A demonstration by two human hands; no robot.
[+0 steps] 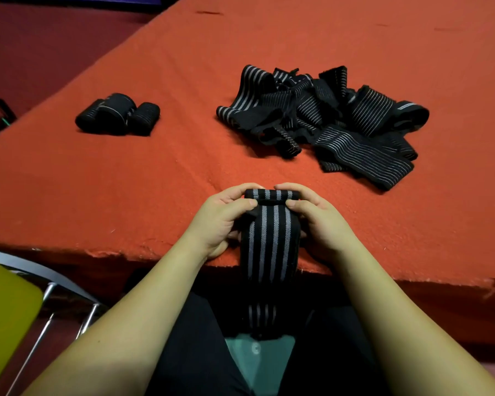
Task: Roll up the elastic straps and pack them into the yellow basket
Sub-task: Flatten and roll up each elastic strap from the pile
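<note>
Both hands work at the near edge of the orange-red surface (160,172), gripping one black elastic strap with grey stripes (270,241). The left hand (222,221) has its thumb pressed on top of the strap's far end and its fingers curled over and behind it. The right hand (316,220) mirrors this grip on the other side, thumb on top and fingers wrapped round the far edge. Between the two thumbs the strap's end is turned over into a small roll; the roll is only begun. The remaining length of the strap runs back toward the person, drops over the edge of the surface and hangs down between the forearms to the lap, where its lower end is dim and hard to make out.

Farther back on the left of the surface lie the rolled straps (117,115), black bundles touching one another side by side. To the right, well apart from them, sits a loose pile of unrolled straps (320,121), black with thin pale stripes, tangled and overlapping.

At the lower left corner, below the level of the surface, part of a yellow object (5,318) shows beside grey metal legs (52,310); whether this is the basket, and what is in it, I cannot tell.
</note>
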